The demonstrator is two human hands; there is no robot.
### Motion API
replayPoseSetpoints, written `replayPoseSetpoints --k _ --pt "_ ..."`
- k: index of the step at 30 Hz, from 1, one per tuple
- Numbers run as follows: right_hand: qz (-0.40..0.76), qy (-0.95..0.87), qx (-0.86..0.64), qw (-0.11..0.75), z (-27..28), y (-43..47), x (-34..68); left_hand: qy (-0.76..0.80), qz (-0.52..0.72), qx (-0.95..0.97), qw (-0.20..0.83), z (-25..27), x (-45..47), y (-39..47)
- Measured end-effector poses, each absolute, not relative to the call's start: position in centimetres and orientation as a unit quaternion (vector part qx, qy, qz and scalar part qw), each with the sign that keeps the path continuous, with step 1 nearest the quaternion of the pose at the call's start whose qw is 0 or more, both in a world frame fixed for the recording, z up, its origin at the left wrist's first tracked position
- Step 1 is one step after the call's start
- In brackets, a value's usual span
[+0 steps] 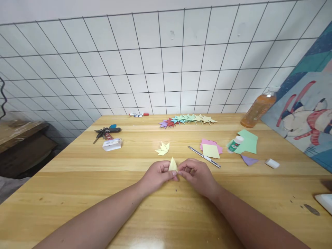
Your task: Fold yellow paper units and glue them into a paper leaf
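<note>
A small folded piece of yellow paper (172,164) stands point-up between my two hands, just above the wooden table. My left hand (160,172) grips it from the left, thumb across its lower part. With fingertips pinched together, my right hand (196,175) holds the paper's lower right corner. Part of the paper's base is hidden behind the fingers. Just beyond my hands lies a pointed yellow folded-paper piece (163,148). Farther back, a row of folded-paper pieces (190,119) runs from purple and red through blue and green to pale yellow.
Right of my hands lie a craft knife (204,157), yellow paper squares (211,151) over pink ones, a glue stick (235,144), green paper (248,141), purple paper (249,159) and an eraser (272,163). A bottle (260,107), marker (139,114), keys (106,132) and small box (112,144) stand farther out.
</note>
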State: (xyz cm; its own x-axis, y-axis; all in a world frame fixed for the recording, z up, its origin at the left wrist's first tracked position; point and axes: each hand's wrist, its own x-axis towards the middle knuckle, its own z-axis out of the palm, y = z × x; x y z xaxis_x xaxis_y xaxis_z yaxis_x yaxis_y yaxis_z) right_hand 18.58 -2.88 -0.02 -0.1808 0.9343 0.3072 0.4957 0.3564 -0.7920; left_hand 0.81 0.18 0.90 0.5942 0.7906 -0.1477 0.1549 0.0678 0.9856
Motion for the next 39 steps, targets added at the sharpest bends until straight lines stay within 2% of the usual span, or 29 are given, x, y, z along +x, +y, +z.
replayPoseSetpoints --k 6,15,18,23,30,35,39 --pt "0.239 -0.726 -0.516 0.387 0.1 -3.0 18.6 0.370 0.252 0.637 0.628 0.8 0.8 0.4" --pt "0.099 -0.831 -0.477 0.267 1.0 -3.8 19.1 0.383 0.253 0.598 0.657 0.8 0.3 0.5" --pt "0.094 -0.821 -0.491 0.275 1.1 -4.0 19.0 0.376 0.248 0.617 0.646 1.0 0.4 0.4" --pt "0.177 -0.733 -0.548 0.362 0.8 -3.8 18.4 0.378 0.255 0.633 0.626 0.7 0.9 0.2" --pt "0.290 -0.691 -0.551 0.367 0.0 -3.2 18.2 0.427 0.254 0.693 0.523 -0.2 1.0 0.1" --pt "0.345 -0.649 -0.547 0.401 0.0 -3.1 17.7 0.424 0.258 0.672 0.549 -0.2 1.0 0.2" --pt "0.475 -0.568 -0.530 0.414 0.3 -3.1 17.6 0.411 0.275 0.667 0.558 -0.1 1.0 0.3"
